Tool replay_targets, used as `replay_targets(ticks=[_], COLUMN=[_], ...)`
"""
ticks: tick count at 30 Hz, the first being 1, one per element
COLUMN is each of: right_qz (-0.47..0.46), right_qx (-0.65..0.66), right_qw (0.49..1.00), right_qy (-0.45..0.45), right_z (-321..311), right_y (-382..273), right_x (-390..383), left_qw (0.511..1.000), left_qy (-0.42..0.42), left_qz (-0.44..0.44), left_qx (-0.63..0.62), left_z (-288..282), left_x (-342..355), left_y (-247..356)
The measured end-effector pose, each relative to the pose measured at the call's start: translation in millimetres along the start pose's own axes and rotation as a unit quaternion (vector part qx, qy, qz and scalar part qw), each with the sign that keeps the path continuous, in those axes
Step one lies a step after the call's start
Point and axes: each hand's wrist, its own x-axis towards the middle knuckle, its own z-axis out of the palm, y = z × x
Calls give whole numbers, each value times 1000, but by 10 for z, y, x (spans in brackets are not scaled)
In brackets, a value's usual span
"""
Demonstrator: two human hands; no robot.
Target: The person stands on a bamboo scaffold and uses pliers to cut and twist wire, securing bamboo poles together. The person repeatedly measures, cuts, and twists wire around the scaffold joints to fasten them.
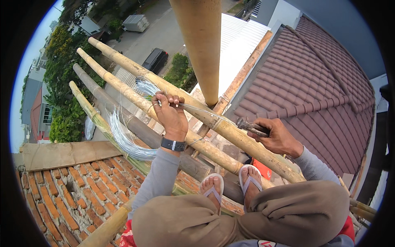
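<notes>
Head view: left hand pinches wire; right hand grips pliers; judged risk: loose coil could snag on poles if wire is tugged.

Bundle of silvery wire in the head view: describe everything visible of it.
The wire looks like bright metal: many thin strands in a loose, curved bundle, with stray ends sticking up. One stretch bows down across the greenish bamboo pole; another shows beyond the left hand. Whether both form one coil is hidden. Thin wire also runs from that hand's fingertips toward the dark pincers in the right hand.
</notes>
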Motion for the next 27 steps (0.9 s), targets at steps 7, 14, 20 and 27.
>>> replay_targets(ticks=[7, 14, 20, 27], right_qz=[124, 159, 195, 187], right_qx=[-91, -70, -312, -438], right_qw=[986, 983, 927, 879], right_qy=[58, 56, 76, -1], right_z=[-72, -217, -496, -318], right_y=[407, 814, 1305, 1866], right_x=[-41, -231, -437, -49], left_qw=[908, 873, 739, 466], left_qy=[-307, -264, -197, -247], left_qz=[154, 35, -77, -59], left_qx=[239, 409, 640, 848], left_z=[176, 8, -904, -1123], left_x=[-283, -228, -139, 27], left_y=[-192, -192, -494, -944])
